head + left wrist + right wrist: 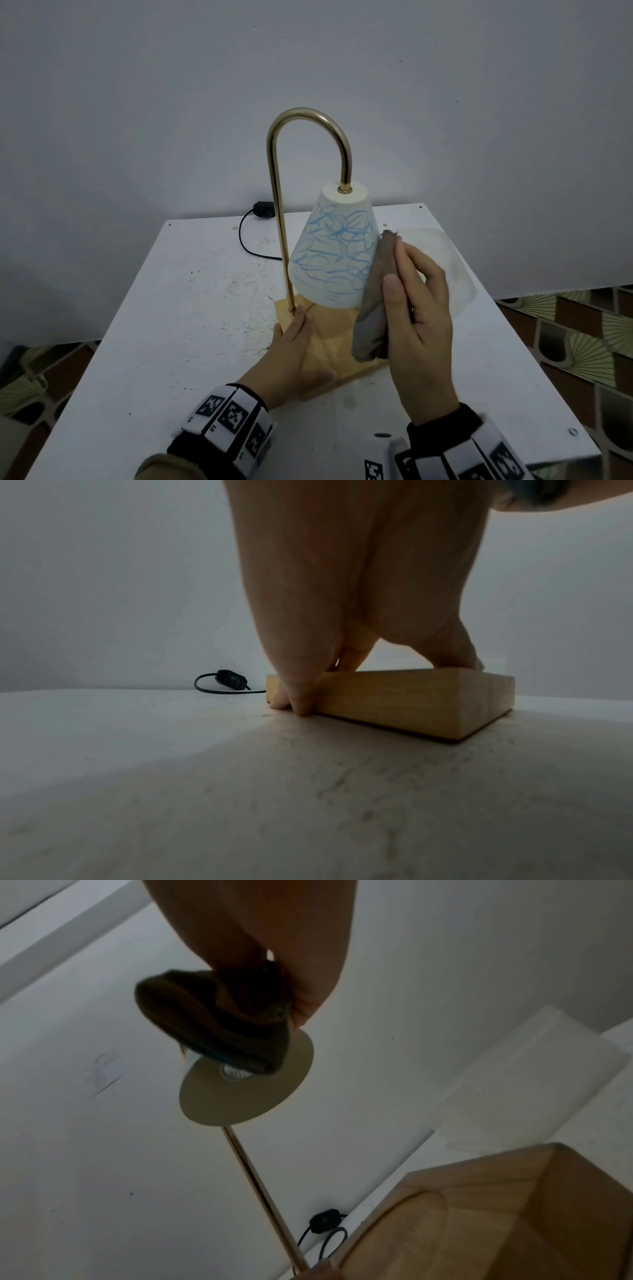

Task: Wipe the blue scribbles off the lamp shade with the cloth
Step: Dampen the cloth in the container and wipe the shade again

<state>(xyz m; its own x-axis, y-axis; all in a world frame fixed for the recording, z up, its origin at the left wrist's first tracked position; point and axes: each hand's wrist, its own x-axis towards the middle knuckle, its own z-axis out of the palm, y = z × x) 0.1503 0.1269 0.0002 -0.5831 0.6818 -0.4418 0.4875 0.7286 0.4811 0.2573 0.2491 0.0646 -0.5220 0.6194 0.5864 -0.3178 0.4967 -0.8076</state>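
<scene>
Blue scribbles (pixel 337 241): loops of marker cover the side of the lamp shade (pixel 329 274) that faces me, from cap to lower rim.
Lamp shade: white cone hanging from a brass arched stem (pixel 278 212), above the wooden base (pixel 342 356).
Cloth (pixel 375 301): grey-brown, pressed flat against the shade at its 3 o'clock side, its loose end hanging down to the base.
Right hand (pixel 419 318): my fingers lie straight along the cloth and my thumb pins it from the front; from the wrist view it looks bunched in my palm, though that picture is dim.
Left hand (pixel 291 363): my fingers curl over the base's edge at 9 o'clock, thumb on its top, gripping it.
Table (pixel 154 325): white, scuffed; the lamp stands on it.
Cord with switch (pixel 262 209): black, lying at 11 o'clock behind the stem.
</scene>
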